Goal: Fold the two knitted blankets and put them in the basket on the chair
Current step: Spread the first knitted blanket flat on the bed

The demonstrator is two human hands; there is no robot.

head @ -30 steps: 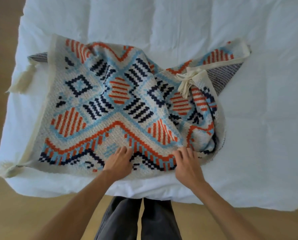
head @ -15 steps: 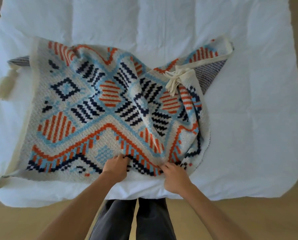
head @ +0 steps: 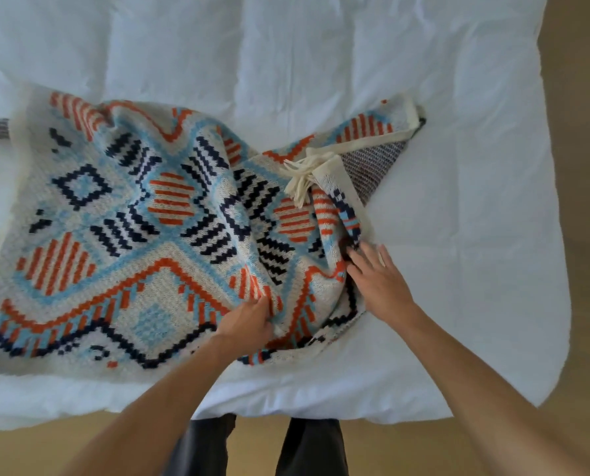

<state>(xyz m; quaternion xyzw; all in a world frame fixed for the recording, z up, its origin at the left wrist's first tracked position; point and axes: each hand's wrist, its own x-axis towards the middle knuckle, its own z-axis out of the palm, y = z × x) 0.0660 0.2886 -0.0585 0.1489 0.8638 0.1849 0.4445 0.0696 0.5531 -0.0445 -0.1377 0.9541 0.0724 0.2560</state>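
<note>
Now: left hand [head: 249, 321] pinches a ridge of patterned knitted blanket [head: 132, 214]; right hand [head: 377, 278], fingers spread, touches its bunched right edge on white duvet [head: 458, 97].

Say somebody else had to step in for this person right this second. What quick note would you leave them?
Left hand: grips a bunched fold of the patterned blanket near its front edge.
Right hand: fingers straight, touching the blanket's crumpled right side.
The blanket lies rumpled on the white bedding; a grey knit peeks out underneath, perhaps the second blanket.
Done: no neat fold yet.
Left: fold both, put them in the basket, which is out of view.
</note>
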